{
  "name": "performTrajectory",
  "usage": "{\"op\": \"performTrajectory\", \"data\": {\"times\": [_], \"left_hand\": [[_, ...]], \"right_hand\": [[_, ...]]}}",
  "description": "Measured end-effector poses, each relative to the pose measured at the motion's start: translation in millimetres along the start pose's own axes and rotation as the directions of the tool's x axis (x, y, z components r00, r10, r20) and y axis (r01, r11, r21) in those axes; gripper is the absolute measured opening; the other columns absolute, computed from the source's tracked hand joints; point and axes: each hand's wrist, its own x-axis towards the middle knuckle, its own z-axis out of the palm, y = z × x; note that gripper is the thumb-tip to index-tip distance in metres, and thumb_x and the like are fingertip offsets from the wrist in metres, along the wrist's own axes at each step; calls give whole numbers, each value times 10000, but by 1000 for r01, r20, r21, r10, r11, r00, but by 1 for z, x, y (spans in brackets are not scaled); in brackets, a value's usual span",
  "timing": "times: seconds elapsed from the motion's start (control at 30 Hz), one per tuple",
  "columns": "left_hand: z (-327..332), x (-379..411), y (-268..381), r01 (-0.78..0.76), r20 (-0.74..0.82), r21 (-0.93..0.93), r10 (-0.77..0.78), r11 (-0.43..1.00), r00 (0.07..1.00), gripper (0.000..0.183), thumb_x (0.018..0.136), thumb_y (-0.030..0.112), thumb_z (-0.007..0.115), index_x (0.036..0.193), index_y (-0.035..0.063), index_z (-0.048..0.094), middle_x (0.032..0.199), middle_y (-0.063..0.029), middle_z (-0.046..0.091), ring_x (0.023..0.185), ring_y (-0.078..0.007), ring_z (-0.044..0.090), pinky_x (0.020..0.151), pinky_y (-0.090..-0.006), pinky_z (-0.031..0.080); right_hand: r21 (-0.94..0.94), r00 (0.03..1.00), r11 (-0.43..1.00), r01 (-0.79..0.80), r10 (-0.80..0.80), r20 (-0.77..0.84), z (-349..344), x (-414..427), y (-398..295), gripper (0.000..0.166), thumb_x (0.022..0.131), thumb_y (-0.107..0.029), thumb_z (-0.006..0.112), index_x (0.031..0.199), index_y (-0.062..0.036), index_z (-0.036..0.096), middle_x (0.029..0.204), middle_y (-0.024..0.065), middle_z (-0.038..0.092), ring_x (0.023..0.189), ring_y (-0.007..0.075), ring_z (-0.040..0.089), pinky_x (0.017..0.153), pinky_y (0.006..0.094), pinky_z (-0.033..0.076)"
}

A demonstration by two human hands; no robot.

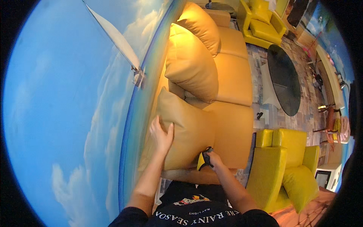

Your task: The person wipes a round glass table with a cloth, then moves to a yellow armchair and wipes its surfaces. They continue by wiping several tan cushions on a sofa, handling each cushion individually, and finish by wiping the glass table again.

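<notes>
My left hand (162, 138) lies against the near cushion (192, 124), on its wall side, with the thumb apart from the fingers. This tan leather-like cushion leans on the near end of a tan sofa (234, 133). In my right hand (216, 160) is the black grip of a black-and-yellow handheld tool (201, 161). The tool is beside the cushion's lower right corner, over the sofa's near end. Its exact kind is unclear, and its working end is partly hidden. Two more tan cushions, a middle one (192, 65) and a far one (201, 25), lean farther along the sofa.
A wall painted with sky and a sailboat (85, 85) runs along the sofa's left. To the right are a dark oval table (283, 79), a near yellow-green armchair (269, 170) and a far one (263, 28). A small black object (259, 115) lies on the patterned floor (306, 113).
</notes>
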Motion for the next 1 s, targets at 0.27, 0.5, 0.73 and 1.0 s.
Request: {"op": "performTrajectory", "data": {"times": [0.27,0.5,0.73,1.0], "left_hand": [[74,218,-6,200,107,-154,-185,967,977,813,834,523,765,1342,-68,535,1224,-260,624,1083,-365,622,936,-441,498],[103,260,18,167,237,147,-199,975,951,690,944,617,547,1234,-1,645,1239,-266,656,1163,-437,616,976,-500,494],[131,214,56,-205,324,127,155,970,933,408,1015,402,525,938,25,661,972,-234,700,942,-436,660,840,-526,513],[172,105,153,-259,297,-297,347,919,890,466,1014,354,598,781,-39,508,776,-297,551,730,-470,521,691,-493,443]], "right_hand": [[74,996,996,43,-48,71,42,-44,-16,205,1028,-189,495,1172,-89,600,1016,74,698,857,203,685,755,357,571],[175,999,984,26,-33,39,70,-77,-7,245,1028,-221,521,1220,-87,594,1029,53,693,872,187,682,764,336,551],[128,988,991,34,-53,147,76,-70,4,283,1042,-253,515,1287,-117,555,1056,38,685,899,163,672,750,330,556],[164,984,984,76,-101,149,52,-36,29,281,1038,-262,522,1196,-46,606,1122,71,662,966,192,636,792,358,532]]}}
